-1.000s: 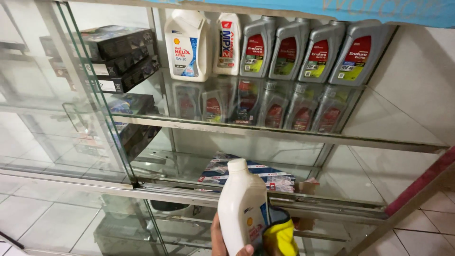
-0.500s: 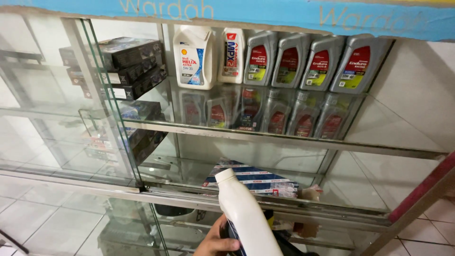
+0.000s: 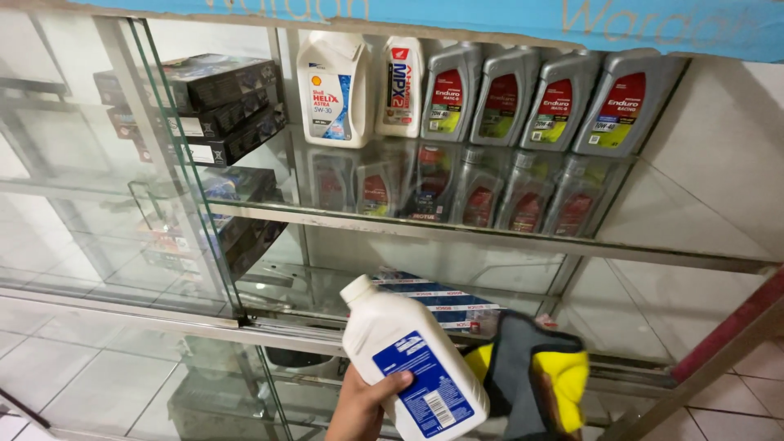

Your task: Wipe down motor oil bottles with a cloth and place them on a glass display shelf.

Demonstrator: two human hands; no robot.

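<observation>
Far left: stacked black boxes (image 3: 214, 102) on the glass shelf (image 3: 269, 175). Upper shelf, continuing right: white oil bottle (image 3: 333, 88), then a row of grey oil bottles (image 3: 539, 98). Low centre: left hand (image 3: 363, 404), grip closed around a white bottle with blue label (image 3: 412, 363) (tilted, cap pointing up-left), held in front of the cabinet. Just right, touching it: grey-and-yellow cloth (image 3: 535, 380). Right hand hidden under the cloth; cannot tell its grip.

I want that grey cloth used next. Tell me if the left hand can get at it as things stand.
Probably not yet: the left hand is wrapped around the white bottle, so its fingers are taken up. The grey and yellow cloth sits close beside the bottle, with nothing else between.
</observation>
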